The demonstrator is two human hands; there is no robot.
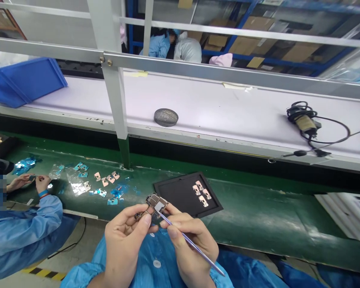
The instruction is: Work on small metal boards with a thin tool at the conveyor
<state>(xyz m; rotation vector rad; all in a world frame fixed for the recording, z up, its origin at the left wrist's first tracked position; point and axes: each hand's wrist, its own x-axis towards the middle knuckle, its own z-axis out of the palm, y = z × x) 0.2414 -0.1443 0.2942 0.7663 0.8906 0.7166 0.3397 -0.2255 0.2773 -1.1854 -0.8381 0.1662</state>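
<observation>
My left hand (126, 236) pinches a small metal part (156, 203) between thumb and fingers, held above my lap at the bottom centre. My right hand (188, 244) grips thin metal tweezers (188, 240) like a pen, their tip touching the part. Just beyond my hands a black tray (180, 196) lies on the green belt (258, 216) with several small copper-coloured parts (201, 192) in it.
A co-worker in a blue coat (21, 232) sits at the left, hands (33, 182) on a small piece. Loose parts and blue film scraps (90, 182) litter the belt there. A white shelf (216, 108) behind carries a round mesh disc (166, 117), a coiled cable (307, 122) and a blue bin (24, 82).
</observation>
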